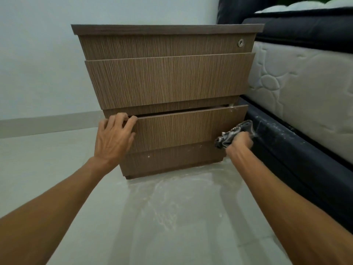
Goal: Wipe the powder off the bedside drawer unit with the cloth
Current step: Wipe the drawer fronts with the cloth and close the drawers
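1. The bedside drawer unit (168, 83) stands in the centre of the frame, on the pale floor (47, 169), its right side close against the bed.
2. The lowest drawer front (181, 129) is pulled slightly out; a dark gap shows along its top edge.
3. The left hand (112, 138) holds the upper left corner of that drawer front, fingers curled over the edge and gripping it.
4. The right hand (240, 140) is clenched around the cloth (232, 135), a bunched grey rag at centre right, pressed at the right end of the lowest drawer front, near the corner.
5. Progress, as judged: the two upper drawer fronts and the top lip appear free of powder. Work is at the bottom of the unit.
6. Remaining, as judged: small white specks on the plinth (149, 155) below the drawer, and a few on the upper right corner of the lowest drawer front. The top surface of the unit is not visible; its state cannot be told.
7. A broad smear of white powder (172, 197) lies on the floor in front of the unit, lower centre. It is outside the unit itself.
8. At the right, the dark bed base (286, 150) carries white dusting along its upper edge; the quilted mattress (305, 88) sits above it.
9. Obstruction: the narrow gap between unit and bed base restricts access for the right hand and cloth to the unit's right side.
10. A lock (241, 43) sits at the upper right of the top drawer front.
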`<action>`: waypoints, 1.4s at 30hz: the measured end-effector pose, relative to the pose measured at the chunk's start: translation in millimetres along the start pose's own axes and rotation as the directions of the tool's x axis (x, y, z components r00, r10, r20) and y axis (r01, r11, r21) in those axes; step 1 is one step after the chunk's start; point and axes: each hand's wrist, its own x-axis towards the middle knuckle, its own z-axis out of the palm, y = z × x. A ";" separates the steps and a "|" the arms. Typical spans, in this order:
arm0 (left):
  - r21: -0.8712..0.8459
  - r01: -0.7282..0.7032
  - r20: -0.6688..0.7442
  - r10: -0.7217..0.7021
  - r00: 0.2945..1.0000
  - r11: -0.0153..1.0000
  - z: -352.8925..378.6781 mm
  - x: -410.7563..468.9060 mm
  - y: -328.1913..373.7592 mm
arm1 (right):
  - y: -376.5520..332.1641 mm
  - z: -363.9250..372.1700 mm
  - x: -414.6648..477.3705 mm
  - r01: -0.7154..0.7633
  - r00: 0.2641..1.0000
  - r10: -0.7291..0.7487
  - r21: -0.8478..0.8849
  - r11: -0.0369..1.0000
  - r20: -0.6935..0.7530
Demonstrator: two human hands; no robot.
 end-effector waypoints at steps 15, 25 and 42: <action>0.003 0.052 -0.029 -0.052 0.998 0.999 -1.5 23.2 4.7 | 25.4 3.3 -33.6 0.941 0.225 -0.572 -0.328 -0.081 0.789; -0.013 0.086 -0.018 -0.086 0.996 0.996 -0.3 26.6 7.6 | -19.4 -0.1 6.6 0.809 0.269 -0.603 -0.516 -0.281 0.751; 0.008 0.066 -0.028 -0.066 0.997 0.998 5.8 32.2 5.8 | 11.6 -18.1 2.9 0.518 0.854 -0.471 -0.439 0.734 0.220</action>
